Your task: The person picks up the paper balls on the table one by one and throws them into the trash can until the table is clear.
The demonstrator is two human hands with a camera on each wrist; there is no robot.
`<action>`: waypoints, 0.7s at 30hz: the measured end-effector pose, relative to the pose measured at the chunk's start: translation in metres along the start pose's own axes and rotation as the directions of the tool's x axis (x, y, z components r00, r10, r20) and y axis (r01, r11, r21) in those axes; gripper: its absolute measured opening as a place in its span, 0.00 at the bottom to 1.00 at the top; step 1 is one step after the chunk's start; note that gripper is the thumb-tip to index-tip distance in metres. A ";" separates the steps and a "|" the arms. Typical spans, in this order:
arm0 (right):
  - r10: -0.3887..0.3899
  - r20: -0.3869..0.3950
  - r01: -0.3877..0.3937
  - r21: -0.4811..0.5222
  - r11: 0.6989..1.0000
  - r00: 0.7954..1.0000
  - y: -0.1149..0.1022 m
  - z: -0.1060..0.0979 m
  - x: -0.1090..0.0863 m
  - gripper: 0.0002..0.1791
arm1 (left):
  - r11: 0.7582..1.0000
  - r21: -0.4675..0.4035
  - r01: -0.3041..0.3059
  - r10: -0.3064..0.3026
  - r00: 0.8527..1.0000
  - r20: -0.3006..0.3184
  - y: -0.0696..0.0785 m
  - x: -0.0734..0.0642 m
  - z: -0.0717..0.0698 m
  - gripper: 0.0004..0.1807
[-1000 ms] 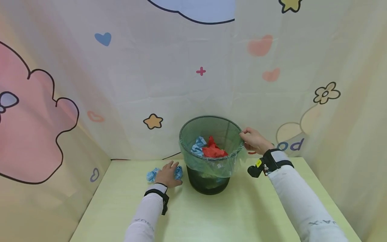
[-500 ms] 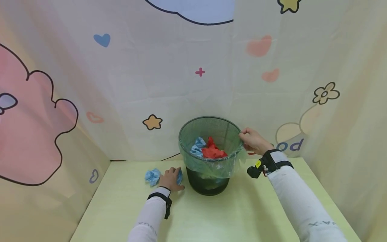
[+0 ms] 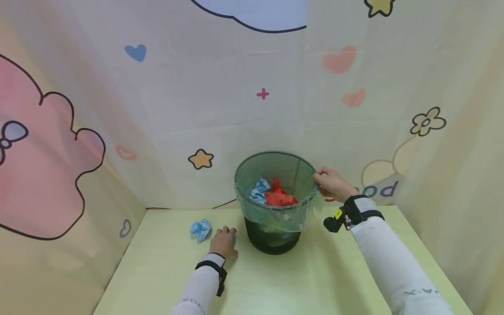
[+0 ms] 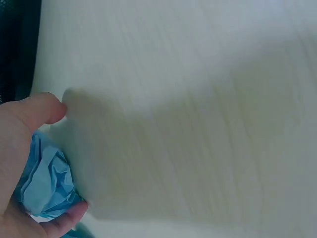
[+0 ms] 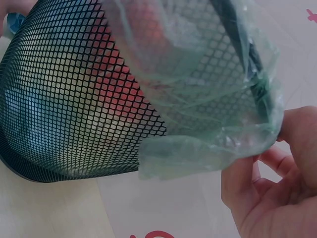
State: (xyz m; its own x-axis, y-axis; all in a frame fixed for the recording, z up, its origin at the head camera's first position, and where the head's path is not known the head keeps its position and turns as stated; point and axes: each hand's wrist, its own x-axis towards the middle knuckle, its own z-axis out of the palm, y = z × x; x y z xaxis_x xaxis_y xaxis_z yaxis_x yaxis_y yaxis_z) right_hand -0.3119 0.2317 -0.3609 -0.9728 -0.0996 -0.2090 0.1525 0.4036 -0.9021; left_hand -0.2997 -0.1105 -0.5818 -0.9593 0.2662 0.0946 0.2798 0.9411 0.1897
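Note:
My left hand (image 3: pixel 223 243) is on the table left of the wastebasket, fingers and thumb curled round a ball of crumpled blue paper (image 4: pixel 47 181). Most of that paper is hidden by the hand in the head view. Left of it lies another crumpled blue paper (image 3: pixel 201 229). With thumb and fingers, my right hand (image 3: pixel 334 183) pinches the right rim of the black mesh wastebasket (image 3: pixel 271 243), where a thin green bin bag (image 3: pixel 267 217) folds over the edge. Inside the lined basket are blue paper (image 3: pixel 260 190) and red paper (image 3: pixel 280 197), both crumpled.
The pale table (image 3: pixel 157 271) ends at the back against a curtain (image 3: pixel 220 100) printed with hearts, stars and clouds. The same cloth hangs at both sides. The wastebasket stands near the table's back edge.
My left hand has drawn back toward me and closed on the blue paper nearer the basket, uncovering the other blue paper. My right hand has stayed on the rim.

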 end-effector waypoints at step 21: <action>-0.014 -0.003 0.014 0.000 1.000 1.000 0.001 0.001 0.000 0.10 | 0.998 0.066 -0.024 0.023 1.000 0.012 0.000 -0.008 -0.010 0.17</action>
State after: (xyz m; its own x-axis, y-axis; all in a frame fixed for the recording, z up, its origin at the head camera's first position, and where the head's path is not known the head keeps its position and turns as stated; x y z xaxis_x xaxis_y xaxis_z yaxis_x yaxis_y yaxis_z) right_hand -0.3115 0.2314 -0.3618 -0.9753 -0.1028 -0.1953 0.1388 0.4023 -0.9049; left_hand -0.2920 -0.1149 -0.5725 -0.9529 0.2905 0.0876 0.2997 0.9461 0.1228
